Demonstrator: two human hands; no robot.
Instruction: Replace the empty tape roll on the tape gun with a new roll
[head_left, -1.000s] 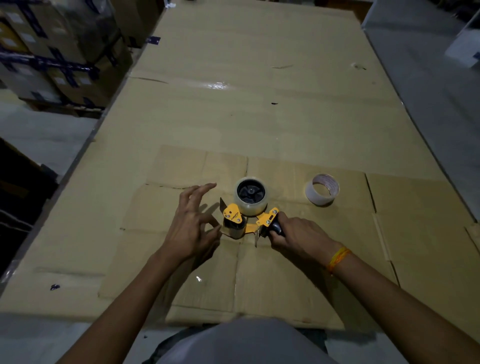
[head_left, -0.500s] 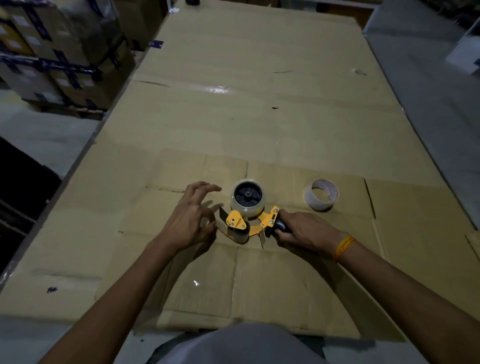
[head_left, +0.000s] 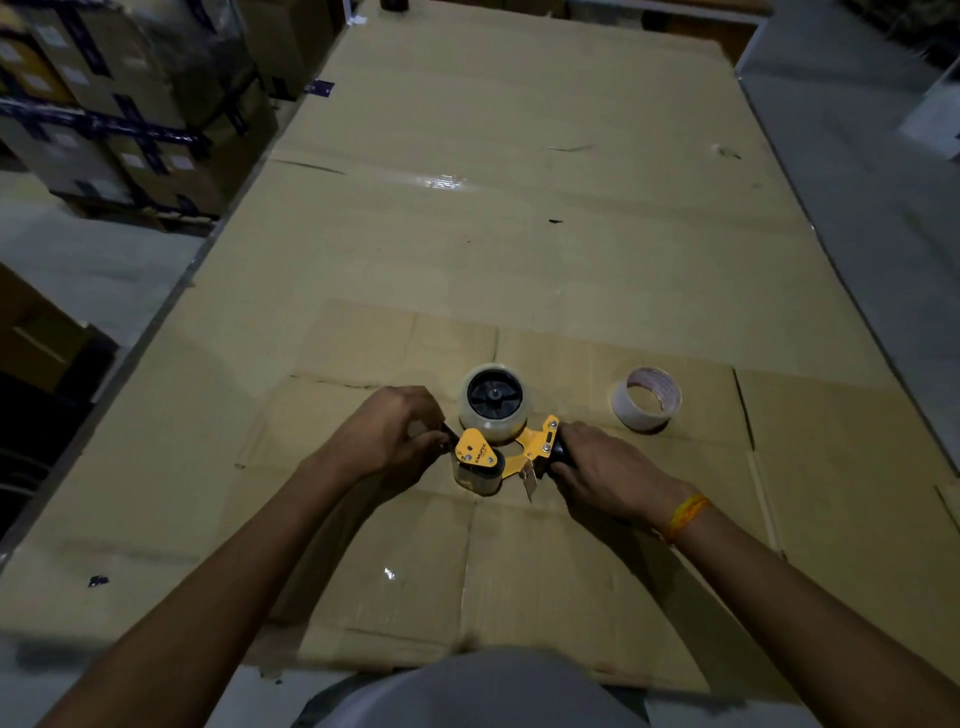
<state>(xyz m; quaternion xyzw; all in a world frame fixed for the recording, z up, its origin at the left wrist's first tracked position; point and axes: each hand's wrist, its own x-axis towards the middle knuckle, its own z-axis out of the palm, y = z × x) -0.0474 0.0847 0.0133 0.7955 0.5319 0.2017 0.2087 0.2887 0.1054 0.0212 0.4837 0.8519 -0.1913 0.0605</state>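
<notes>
A yellow tape gun (head_left: 519, 449) lies on its side on the cardboard-covered table (head_left: 519, 234). A full roll of clear tape (head_left: 496, 422) sits on its black hub. My right hand (head_left: 602, 470) is closed around the gun's black handle. My left hand (head_left: 392, 431) is curled at the gun's front end, its fingers pinched beside the roller and the metal flap; what it pinches is hidden. An empty tape core (head_left: 645, 399), whitish with a thin wall, stands on the cardboard to the right of the gun.
Stacked cartons (head_left: 119, 104) strapped with dark tape stand beyond the table's left edge. A flattened cardboard sheet (head_left: 519, 571) lies under the gun. Grey floor (head_left: 857, 156) runs along the right side.
My left hand has gone from spread open beside the gun to curled and pinched at its front end. The right hand kept its hold on the handle.
</notes>
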